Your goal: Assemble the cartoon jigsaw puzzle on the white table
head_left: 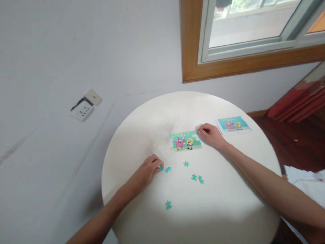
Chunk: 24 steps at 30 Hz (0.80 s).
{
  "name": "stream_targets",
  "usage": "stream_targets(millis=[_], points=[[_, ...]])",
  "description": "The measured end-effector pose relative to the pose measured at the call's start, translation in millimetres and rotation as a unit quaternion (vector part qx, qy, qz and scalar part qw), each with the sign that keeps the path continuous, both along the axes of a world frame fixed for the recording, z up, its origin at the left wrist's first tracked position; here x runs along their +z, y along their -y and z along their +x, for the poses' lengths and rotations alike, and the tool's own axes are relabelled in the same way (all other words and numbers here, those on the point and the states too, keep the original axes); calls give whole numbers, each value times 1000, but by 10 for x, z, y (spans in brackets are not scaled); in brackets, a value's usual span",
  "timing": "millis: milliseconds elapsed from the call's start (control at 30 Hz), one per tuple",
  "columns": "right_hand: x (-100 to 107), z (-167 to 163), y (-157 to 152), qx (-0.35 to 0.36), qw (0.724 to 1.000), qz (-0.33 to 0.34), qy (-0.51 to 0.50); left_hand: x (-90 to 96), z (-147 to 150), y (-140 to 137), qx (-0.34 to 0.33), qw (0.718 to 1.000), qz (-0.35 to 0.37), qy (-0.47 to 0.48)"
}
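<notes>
A partly assembled jigsaw puzzle [183, 142] with cartoon characters lies flat on the table, with gaps along its right and left sides. My right hand [212, 136] rests at its upper right corner, thumb and fingers closed; whatever is between the fingertips is hidden. Lower left of the puzzle, my left hand [151, 166] pinches a teal puzzle piece [161, 168] close to the tabletop. Just right of those fingertips is another loose piece [168, 169]. More teal pieces lie nearer me: one piece [186, 164] below the puzzle, a pair [197, 178], and a single piece [168, 204].
The round white table [142, 118] carries a printed reference picture [234, 124] at right, showing the same characters. A wall with a power socket [83, 110] is to the left. A wood-framed window [190, 67] is behind, and a red curtain [297, 101] hangs at right.
</notes>
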State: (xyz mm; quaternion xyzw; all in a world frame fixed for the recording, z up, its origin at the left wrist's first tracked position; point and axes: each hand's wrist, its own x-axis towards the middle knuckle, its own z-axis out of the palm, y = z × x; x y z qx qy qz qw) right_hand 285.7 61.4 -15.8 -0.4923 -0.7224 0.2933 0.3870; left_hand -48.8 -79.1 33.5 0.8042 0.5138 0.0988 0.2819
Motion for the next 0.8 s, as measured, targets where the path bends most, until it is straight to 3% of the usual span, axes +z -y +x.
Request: stream_targets(millis=[500,667,800], points=[[-13,10,-6,6,1000,4,3,-58,-55,18,25,999,-12,46],[-23,6,-7,4,1000,4,5,-14,69,-310,111,987,17,115],[-32,7,-11,3,1000,8,10,-81,232,-692,135,976,17,169]])
